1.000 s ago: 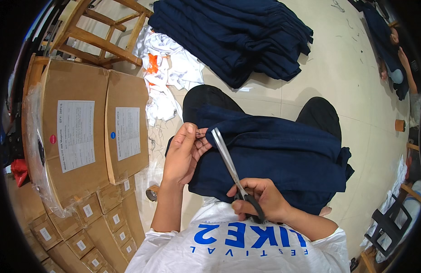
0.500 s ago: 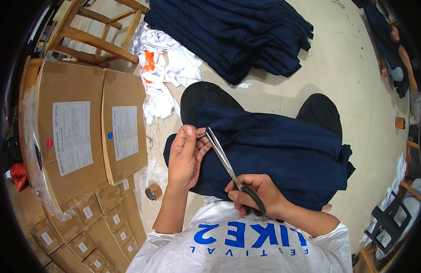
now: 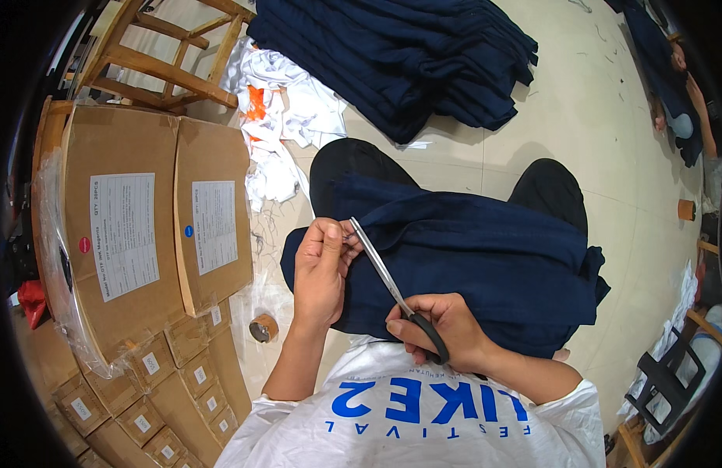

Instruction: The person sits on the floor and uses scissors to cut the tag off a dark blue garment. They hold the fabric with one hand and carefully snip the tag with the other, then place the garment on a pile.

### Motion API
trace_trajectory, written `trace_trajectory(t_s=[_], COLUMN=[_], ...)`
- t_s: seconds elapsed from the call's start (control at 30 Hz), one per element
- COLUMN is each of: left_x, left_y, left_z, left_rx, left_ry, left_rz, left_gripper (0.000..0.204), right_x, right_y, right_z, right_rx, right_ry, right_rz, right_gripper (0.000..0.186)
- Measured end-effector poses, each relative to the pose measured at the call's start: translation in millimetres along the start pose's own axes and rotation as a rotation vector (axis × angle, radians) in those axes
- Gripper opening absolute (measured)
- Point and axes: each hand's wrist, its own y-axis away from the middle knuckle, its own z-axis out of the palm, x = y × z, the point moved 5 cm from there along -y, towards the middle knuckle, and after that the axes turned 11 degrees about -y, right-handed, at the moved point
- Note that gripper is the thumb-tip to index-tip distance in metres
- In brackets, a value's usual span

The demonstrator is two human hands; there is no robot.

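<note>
Navy blue cloth (image 3: 486,269) lies folded across my lap, over dark trousers. In my right hand (image 3: 447,331) is a pair of scissors (image 3: 380,269) with black handles, my fingers wrapped round the grips. Its long silver blades point up and left, lying nearly together, tips beside the fingers of my left hand (image 3: 322,269). That hand is closed in a pinch at the cloth's left edge, with thin dark thread (image 3: 347,236) showing at its fingertips. Exactly where the thread joins the cloth is hidden.
A large navy cloth pile (image 3: 400,62) lies ahead on the floor, beside white cloth (image 3: 291,93) with orange bits. Cardboard boxes (image 3: 123,140) stand left below a wooden stool (image 3: 154,66). A tape roll (image 3: 263,328) lies near my left forearm. Another person's arm (image 3: 698,113) shows far right.
The scissors' blades and handles have come closer together. My left hand has shifted slightly right and down, still pinching.
</note>
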Motion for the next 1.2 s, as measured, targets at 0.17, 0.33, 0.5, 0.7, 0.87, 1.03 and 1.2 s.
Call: trace_trajectory(t_s=[0.17, 0.33, 0.5, 0.7, 0.87, 1.03, 1.2], left_x=[-1.3, -0.6, -2.7, -3.5, -5.6, -3.6, -3.6], left_y=[1.6, 4.8, 4.2, 6.1, 6.3, 3.2, 5.2], left_z=[-1.4, 5.9, 2.5, 4.1, 1.8, 0.8, 3.1], left_rx=[-0.01, -0.024, -0.039, -0.034, 0.001, 0.004, 0.017], left_ry=[-0.028, -0.099, -0.087, -0.074, -0.052, -0.06, -0.064], left_rz=[0.01, 0.045, 0.05, 0.031, 0.015, 0.015, -0.02], left_gripper=[0.021, 0.02, 0.02, 0.019, 0.019, 0.019, 0.02], right_x=[-0.1, -0.7, 0.2, 1.0, 1.5, -0.7, 2.1], right_y=[-0.3, -2.6, -1.7, -0.6, 1.0, 3.2, 0.9], right_z=[0.1, 1.0, -0.7, 0.1, -1.1, -2.4, -2.3], right_rx=[-0.009, 0.01, -0.001, 0.013, 0.025, 0.032, 0.014], right_ry=[0.027, -0.014, -0.017, -0.044, -0.02, 0.057, 0.004], right_rz=[-0.024, -0.028, -0.029, -0.009, 0.003, 0.017, -0.014], right_gripper=[0.021, 0.021, 0.02, 0.02, 0.021, 0.021, 0.021])
